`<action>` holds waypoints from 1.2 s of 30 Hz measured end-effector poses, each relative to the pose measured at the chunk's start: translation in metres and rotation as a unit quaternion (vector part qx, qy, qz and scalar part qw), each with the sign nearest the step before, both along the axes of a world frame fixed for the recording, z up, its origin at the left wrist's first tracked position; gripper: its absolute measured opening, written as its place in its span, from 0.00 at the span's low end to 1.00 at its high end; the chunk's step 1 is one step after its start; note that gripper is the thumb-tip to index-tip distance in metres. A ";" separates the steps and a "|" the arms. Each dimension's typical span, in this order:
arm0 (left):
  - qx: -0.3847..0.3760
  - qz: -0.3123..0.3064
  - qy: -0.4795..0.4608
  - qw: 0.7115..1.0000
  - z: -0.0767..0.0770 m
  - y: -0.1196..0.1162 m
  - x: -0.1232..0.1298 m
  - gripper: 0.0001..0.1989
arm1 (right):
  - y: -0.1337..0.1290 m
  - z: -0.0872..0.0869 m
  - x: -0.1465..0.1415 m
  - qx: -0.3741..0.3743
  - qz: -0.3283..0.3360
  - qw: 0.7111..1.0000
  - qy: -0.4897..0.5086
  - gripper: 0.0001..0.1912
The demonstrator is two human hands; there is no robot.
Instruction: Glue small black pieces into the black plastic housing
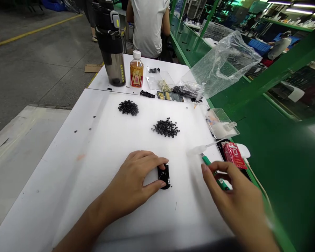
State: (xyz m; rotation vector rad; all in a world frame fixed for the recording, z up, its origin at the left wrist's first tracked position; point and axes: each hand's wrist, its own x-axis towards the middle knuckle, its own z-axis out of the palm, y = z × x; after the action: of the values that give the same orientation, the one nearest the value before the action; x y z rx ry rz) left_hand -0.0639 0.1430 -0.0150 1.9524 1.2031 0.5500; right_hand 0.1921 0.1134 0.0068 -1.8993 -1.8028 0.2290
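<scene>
My left hand [130, 183] rests on the white work board [99, 164], its thumb and fingertips gripping the sides of a small black plastic part [164, 176]. My right hand [227, 190] sits to the right of that part and holds a green-handled tool [214, 171] between thumb and fingers, its thin metal tip pointing up and left. The tip touches nothing. Farther up the board lie two loose heaps of tiny black pieces [128, 107] [166, 127], both apart from my hands.
A steel-and-black tumbler [112, 49] and an orange drink bottle [136, 70] stand beyond the board, near a crumpled plastic bag [223, 63] and small packets. A clear tray [220, 124] and red packet [233, 155] sit at the right edge. A seated co-worker's back [148, 26] is ahead.
</scene>
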 end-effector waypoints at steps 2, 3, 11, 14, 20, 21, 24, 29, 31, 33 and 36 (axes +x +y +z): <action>-0.001 -0.003 0.008 1.000 0.001 0.000 0.000 0.24 | 0.015 -0.005 0.005 -0.025 -0.022 0.999 0.034 0.23; -0.002 -0.004 0.012 1.000 0.001 0.000 0.000 0.24 | 0.022 -0.009 0.005 -0.039 -0.007 0.997 0.069 0.28; -0.034 -0.016 0.035 0.999 0.001 0.001 -0.005 0.24 | 0.042 -0.008 -0.012 -0.081 -0.007 0.946 0.315 0.21; -0.041 -0.013 0.047 0.998 0.002 0.000 -0.009 0.24 | 0.032 0.001 -0.011 -0.157 -0.096 0.866 0.465 0.25; -0.053 0.004 0.076 0.996 0.003 -0.004 -0.013 0.26 | 0.020 0.006 -0.026 -0.175 -0.222 0.744 0.605 0.27; -0.045 0.006 0.084 0.995 0.003 -0.004 -0.013 0.26 | 0.019 0.006 -0.031 -0.188 -0.223 0.730 0.618 0.29; -0.029 0.004 0.107 0.994 0.004 -0.003 -0.013 0.27 | 0.019 0.003 -0.040 -0.222 -0.211 0.719 0.624 0.34; -0.039 -0.007 0.116 0.992 0.006 -0.001 -0.012 0.28 | 0.014 -0.006 -0.044 -0.219 -0.197 0.757 0.583 0.33; -0.042 -0.007 0.119 0.992 0.007 -0.001 -0.012 0.28 | 0.013 -0.009 -0.044 -0.216 -0.179 0.770 0.573 0.32; -0.042 -0.005 0.117 0.992 0.007 -0.001 -0.012 0.28 | 0.012 -0.011 -0.044 -0.218 -0.162 0.781 0.563 0.32; -0.046 -0.007 0.116 0.992 0.008 -0.001 -0.013 0.28 | 0.013 -0.012 -0.044 -0.224 -0.147 0.788 0.555 0.32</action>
State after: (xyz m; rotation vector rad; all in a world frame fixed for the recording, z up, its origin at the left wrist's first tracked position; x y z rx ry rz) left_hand -0.0770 0.1424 -0.0072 1.9836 1.3302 0.2593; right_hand 0.1483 0.1259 -0.0048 -1.6454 -0.6508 1.4144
